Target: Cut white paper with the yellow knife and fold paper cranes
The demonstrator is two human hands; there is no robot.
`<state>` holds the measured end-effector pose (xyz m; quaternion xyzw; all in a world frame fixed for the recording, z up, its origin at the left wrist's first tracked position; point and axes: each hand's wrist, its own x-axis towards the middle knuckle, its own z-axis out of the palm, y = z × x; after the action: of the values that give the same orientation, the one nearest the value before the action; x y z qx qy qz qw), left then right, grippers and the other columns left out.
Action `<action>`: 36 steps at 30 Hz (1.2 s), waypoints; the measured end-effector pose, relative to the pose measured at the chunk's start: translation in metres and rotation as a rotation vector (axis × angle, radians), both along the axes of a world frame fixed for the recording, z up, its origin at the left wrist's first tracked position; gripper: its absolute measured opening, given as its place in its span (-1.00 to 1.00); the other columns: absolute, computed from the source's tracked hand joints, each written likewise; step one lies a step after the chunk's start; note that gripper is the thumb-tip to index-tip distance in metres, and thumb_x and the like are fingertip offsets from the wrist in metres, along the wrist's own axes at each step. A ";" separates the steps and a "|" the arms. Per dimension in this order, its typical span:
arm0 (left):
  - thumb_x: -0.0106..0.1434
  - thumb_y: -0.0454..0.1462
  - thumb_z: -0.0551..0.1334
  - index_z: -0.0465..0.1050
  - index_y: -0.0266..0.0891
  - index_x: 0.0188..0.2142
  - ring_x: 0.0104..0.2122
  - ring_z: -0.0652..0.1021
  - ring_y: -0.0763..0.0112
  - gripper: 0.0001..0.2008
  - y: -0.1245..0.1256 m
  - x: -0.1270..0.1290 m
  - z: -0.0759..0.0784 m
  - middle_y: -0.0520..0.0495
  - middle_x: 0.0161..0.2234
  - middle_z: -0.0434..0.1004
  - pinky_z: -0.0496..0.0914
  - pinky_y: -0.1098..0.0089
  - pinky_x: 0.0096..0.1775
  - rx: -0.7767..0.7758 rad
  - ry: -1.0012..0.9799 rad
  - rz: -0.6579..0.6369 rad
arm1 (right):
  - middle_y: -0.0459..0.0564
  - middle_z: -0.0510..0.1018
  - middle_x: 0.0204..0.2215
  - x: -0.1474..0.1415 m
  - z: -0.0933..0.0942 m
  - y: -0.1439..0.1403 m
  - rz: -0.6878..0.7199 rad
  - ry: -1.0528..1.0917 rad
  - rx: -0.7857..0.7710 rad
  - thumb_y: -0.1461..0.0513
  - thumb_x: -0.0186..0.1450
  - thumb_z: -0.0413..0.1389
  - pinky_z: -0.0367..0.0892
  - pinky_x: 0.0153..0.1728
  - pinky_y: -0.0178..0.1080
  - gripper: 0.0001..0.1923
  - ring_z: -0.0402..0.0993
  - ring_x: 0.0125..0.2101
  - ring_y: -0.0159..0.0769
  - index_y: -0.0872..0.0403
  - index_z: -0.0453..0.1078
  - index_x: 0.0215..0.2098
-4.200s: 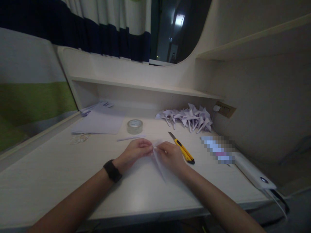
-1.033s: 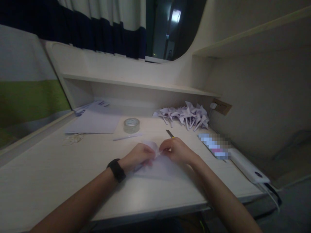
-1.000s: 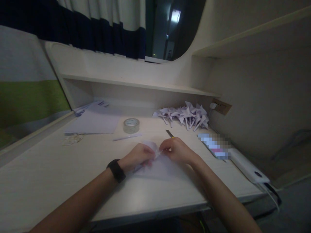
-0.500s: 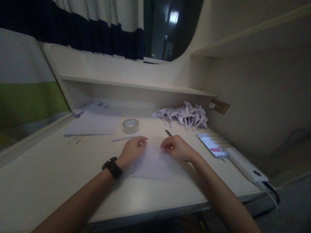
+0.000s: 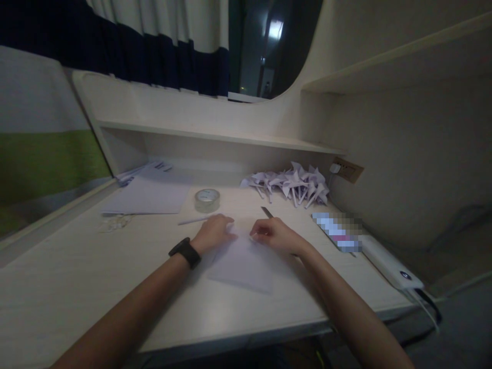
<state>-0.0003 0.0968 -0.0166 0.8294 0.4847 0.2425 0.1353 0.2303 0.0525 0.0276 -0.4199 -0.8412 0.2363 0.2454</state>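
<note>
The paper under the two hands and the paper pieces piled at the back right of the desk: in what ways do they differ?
The sheet of paper lies flat and single under the left hand and right hand; the folded paper pieces stand up in pointed shapes, many heaped together. The sheet lies near the desk's front edge, the pieces by the back wall, untouched. Both look pale white.

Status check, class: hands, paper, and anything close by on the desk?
Left hand, right hand: fingers pressing paper sheet flat. Knife blade beside right hand.
</note>
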 end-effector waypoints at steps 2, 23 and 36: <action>0.06 -0.12 0.30 0.52 -0.29 -0.15 -0.12 0.49 0.06 -0.61 0.004 0.001 0.003 -0.29 -0.13 0.53 0.28 0.30 -0.12 -0.004 0.091 -0.049 | -0.07 0.55 -0.47 0.000 -0.002 0.001 0.016 -0.017 -0.001 0.35 0.19 0.11 0.24 -0.42 -0.36 -0.89 0.43 -0.45 -0.37 0.12 0.48 -0.34; 0.13 -0.23 0.26 0.57 -0.23 -0.32 -0.32 0.53 0.26 -0.84 -0.008 0.019 0.034 -0.10 -0.35 0.60 0.25 0.38 -0.32 0.051 0.050 0.017 | -0.05 0.56 -0.47 -0.004 0.000 -0.001 0.009 0.006 -0.074 0.41 0.15 0.09 0.29 -0.42 -0.36 -0.84 0.48 -0.45 -0.36 0.14 0.48 -0.33; 0.25 -0.15 0.17 0.65 -0.11 -0.26 -0.47 0.54 0.30 -0.74 -0.055 0.019 0.019 -0.05 -0.49 0.62 0.21 0.41 -0.39 -0.076 -0.153 -0.018 | 0.03 0.55 -0.27 0.009 -0.005 0.013 0.042 0.380 -0.392 0.20 0.13 0.21 0.40 -0.35 -0.27 -0.83 0.47 -0.38 -0.35 0.13 0.41 -0.35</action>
<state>0.0186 0.0423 0.0027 0.8072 0.4742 0.2852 0.2054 0.2388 0.0651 0.0231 -0.3898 -0.7267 0.4743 0.3080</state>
